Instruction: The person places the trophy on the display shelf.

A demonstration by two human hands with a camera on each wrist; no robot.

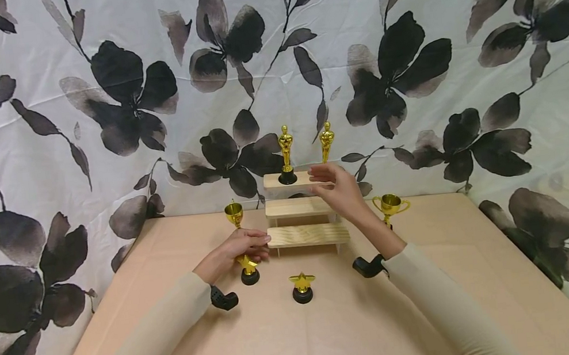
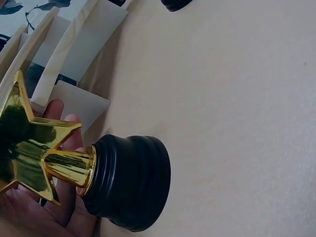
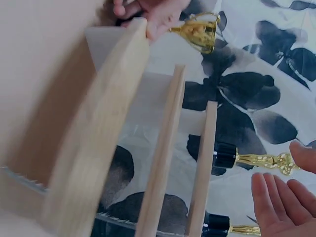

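A small three-tier wooden stand (image 1: 308,234) with pale supports is at the table's back. Two gold statuettes on black bases are on its top tier: the left statuette (image 1: 286,148) and the right statuette (image 1: 326,138), whose base is hidden behind my right hand (image 1: 339,190). That hand is raised, empty, its fingers apart and pointing toward the left statuette. With its fingertips, my left hand (image 1: 242,245) touches the left end of the lowest tier. Close under its palm, a gold star trophy (image 2: 64,163) stands on its black base.
Left of the stand, a gold cup trophy (image 1: 234,213) rises behind my left hand. Another gold cup (image 1: 390,205) with two handles is on the right, beyond my right forearm. In front stands a second star trophy (image 1: 303,289). A floral cloth (image 1: 275,86) hangs behind the table (image 1: 302,343).
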